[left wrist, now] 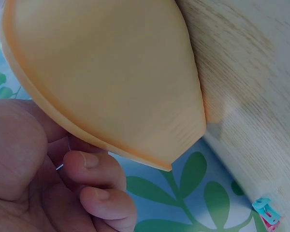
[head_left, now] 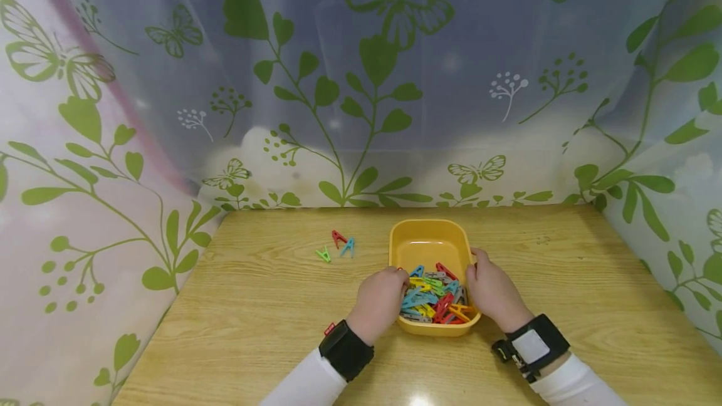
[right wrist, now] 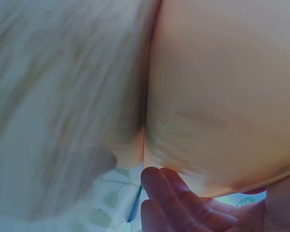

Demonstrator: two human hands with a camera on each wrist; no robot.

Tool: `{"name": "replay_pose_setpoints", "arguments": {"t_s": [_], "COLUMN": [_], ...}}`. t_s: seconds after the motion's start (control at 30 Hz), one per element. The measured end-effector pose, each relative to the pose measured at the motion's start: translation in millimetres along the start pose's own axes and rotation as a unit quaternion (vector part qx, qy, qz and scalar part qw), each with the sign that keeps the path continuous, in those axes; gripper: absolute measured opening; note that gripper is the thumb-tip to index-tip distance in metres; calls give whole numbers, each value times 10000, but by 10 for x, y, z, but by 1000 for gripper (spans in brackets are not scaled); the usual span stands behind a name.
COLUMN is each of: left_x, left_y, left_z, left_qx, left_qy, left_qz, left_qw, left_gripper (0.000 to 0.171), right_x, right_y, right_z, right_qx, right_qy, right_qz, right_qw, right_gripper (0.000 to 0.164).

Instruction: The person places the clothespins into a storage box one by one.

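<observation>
A yellow plastic container (head_left: 430, 225) stands on the wooden table in the head view. Small clothespins (head_left: 431, 296) in red, blue, yellow, green, orange and grey are heaped in its near half. At its left rim, my left hand (head_left: 379, 302) grips the edge; the left wrist view shows that hand's curled fingers (left wrist: 99, 176) beside the container's outer wall (left wrist: 116, 77). My right hand (head_left: 496, 287) holds the opposite rim. Seen from the right wrist, its fingers (right wrist: 171, 198) lie along the outside, under the rim. The inside of each grip is partly hidden.
Left of the container, a red clothespin (head_left: 338, 238), a blue clothespin (head_left: 348, 247) and a green clothespin (head_left: 324, 254) lie on the wooden table (head_left: 271, 306). A curtain (head_left: 350, 143) with leaves and butterflies hangs along the table's back and both sides.
</observation>
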State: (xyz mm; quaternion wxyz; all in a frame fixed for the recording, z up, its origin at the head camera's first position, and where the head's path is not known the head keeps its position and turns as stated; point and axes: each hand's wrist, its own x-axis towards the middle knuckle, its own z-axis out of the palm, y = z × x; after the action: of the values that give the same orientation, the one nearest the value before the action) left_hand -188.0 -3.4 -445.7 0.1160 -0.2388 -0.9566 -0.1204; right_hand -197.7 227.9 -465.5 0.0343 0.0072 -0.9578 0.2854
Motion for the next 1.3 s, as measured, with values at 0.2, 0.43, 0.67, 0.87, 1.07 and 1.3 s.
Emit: {"name": "replay_pose_setpoints", "arguments": {"t_s": [0.2, 0.43, 0.67, 0.87, 1.07, 1.3], "left_x": [-2, 29, 74, 94, 107, 127], "left_y": [-23, -126, -296, -553, -962, -1332], "left_z": [-5, -46, -145, -244, -303, -302], "left_qx": [-70, -330, -314, -225, -81, 65], "left_qy": [7, 120, 344, 523, 676, 321], "left_qz": [-34, -145, -219, -443, -931, -1297], "left_qw": [10000, 9993, 9987, 9974, 9933, 9910], "left_gripper": [8, 8, 8, 8, 9, 16], "right_x": [-2, 1, 6, 8, 4, -17], "right_y": [-10, -12, 4, 0, -11, -19], "right_z": [-8, -4, 11, 18, 10, -8], "right_qx": [31, -7, 1, 5, 28, 83], "right_qy": [-54, -27, -13, -20, -8, 66], "right_qz": [60, 58, 61, 67, 31, -132], "right_qw": [10000, 10000, 10000, 10000, 10000, 9999], "right_gripper": [51, 51, 50, 50, 50, 47]}}
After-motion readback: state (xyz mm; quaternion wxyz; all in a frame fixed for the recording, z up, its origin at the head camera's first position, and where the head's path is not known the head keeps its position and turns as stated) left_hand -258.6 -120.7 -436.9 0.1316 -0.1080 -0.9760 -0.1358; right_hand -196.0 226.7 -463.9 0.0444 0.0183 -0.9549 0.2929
